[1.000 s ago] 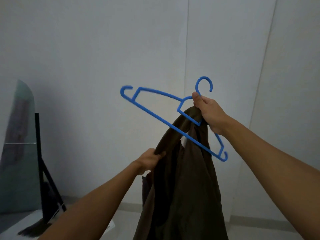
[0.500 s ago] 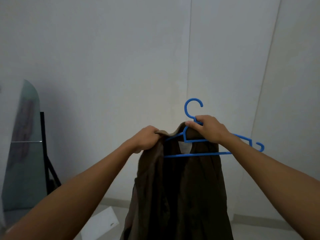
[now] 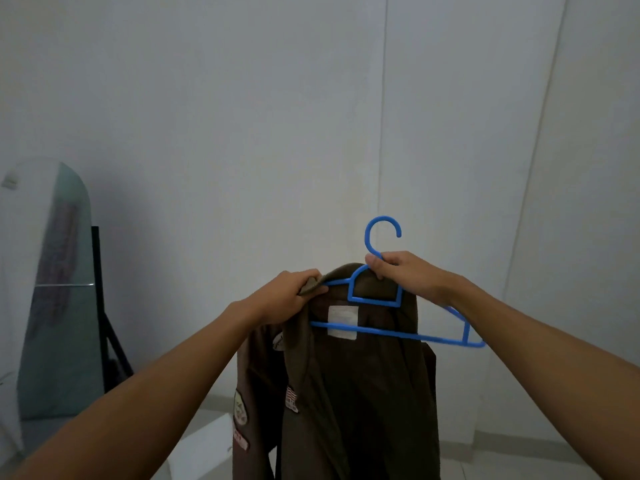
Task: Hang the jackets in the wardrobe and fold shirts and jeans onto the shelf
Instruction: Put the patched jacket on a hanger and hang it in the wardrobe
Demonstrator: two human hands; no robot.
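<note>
Head view. Since half a second ago the blue plastic hanger (image 3: 388, 306) sits a little deeper in the brown jacket (image 3: 353, 393): its left arm is now buried under the collar and shoulder cloth, where a second ago the whole hanger was tilted clear of the garment. The left hand (image 3: 294, 294) has stayed up at the collar.

Right hand (image 3: 403, 275) is clamped on the hanger neck just below the hook, which stands upright toward 12 o'clock. Left hand's fingers are pinched shut on the collar edge, at about 9 o'clock from the hanger's centre. The hanger's right arm pokes out bare toward 4 o'clock, passing under the right forearm; that shoulder is not yet seated. A white neck label (image 3: 342, 322) shows behind the lower bar. The jacket hangs in mid-air before a white wall (image 3: 242, 133); sewn patches (image 3: 241, 412) at 7 o'clock.

Step in hand, by judgement: dressing the jacket onto the hanger. Next move likely calls for pulling the far shoulder over the exposed arm, then carrying it to the wardrobe, which is not in view.

A leaning mirror (image 3: 55, 289) stands at far 9 o'clock.
</note>
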